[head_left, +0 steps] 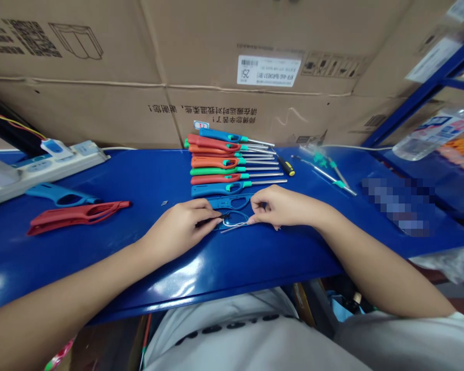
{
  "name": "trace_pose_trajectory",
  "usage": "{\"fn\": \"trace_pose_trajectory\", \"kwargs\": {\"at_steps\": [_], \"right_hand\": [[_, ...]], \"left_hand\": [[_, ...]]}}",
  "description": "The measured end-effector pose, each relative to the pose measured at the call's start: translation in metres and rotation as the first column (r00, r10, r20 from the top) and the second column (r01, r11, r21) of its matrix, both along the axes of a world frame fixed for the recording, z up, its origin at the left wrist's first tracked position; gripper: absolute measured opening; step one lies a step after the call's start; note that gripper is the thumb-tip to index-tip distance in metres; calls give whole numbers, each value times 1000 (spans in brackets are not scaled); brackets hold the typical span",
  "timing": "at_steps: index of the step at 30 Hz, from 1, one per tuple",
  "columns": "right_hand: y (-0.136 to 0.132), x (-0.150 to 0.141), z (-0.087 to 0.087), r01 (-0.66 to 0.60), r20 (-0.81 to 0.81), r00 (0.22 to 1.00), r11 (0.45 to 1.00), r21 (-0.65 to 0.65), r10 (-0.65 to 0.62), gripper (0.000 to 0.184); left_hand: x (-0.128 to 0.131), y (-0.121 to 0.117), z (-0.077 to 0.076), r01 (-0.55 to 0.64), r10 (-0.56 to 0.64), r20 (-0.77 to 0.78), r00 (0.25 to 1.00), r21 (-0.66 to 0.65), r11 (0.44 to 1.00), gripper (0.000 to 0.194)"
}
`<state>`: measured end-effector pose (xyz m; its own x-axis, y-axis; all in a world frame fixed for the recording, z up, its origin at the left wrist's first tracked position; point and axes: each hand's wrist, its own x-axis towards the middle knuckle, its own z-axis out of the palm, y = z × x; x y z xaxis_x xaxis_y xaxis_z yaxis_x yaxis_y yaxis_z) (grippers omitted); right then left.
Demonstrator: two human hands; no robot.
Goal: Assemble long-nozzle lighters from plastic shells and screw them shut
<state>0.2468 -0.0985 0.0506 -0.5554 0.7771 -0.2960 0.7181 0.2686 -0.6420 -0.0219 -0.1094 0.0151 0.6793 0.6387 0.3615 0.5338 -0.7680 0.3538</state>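
Note:
A blue lighter handle shell [232, 202] lies flat on the blue table [147, 180] in front of me, with a thin wire loop [235, 220] inside it. My left hand [180, 226] pinches a small dark part at the shell's left end. My right hand [280, 207] has its fingers curled on the shell's right end. Just behind the shell lies a row of several finished long-nosed lighters [224, 162] in red, orange, green and blue, with metal tubes pointing right.
Empty shells, one blue [58, 196] and one red [73, 215], lie at the left. A white power strip [42, 165] sits at the far left. A small screwdriver [286, 166] and teal-tipped metal tubes [332, 172] lie right. Cardboard boxes [216, 67] wall the back.

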Motion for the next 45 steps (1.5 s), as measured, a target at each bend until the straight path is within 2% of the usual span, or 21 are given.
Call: {"fn": "trace_pose_trajectory", "kwargs": {"at_steps": [3,5,10,15,19,32,39,45], "right_hand": [[0,3,1,-160,-38,985,975,154,168,23],[0,2,0,-219,-57,969,942,253,241,16],[-6,-6,-4,-292,-65,941,895,337,331,10],[-8,-9,-8,-309,-17,940,875,373,340,4],[-5,-8,-10,-296,-64,936,872,390,346,6],[-2,-6,-11,-212,-150,951,924,318,270,3],[-3,-5,-9,-295,-138,922,887,355,362,13],[-3,-8,-11,-285,-116,928,876,389,354,17]], "left_hand": [[0,0,0,7,-7,2,1000,-3,1000,18],[-1,0,0,8,-8,4,1000,-2,1000,18],[-3,-1,-2,2,-2,15,1000,-24,1000,19],[-3,0,-2,8,-7,42,999,-30,1000,20],[-3,-1,-1,-4,5,39,999,-21,1000,19],[-2,-6,7,-29,29,2,1000,-28,999,20],[-3,-5,7,-32,32,-6,999,-48,998,18],[-3,-4,6,-34,34,-3,999,-52,998,17]]}}
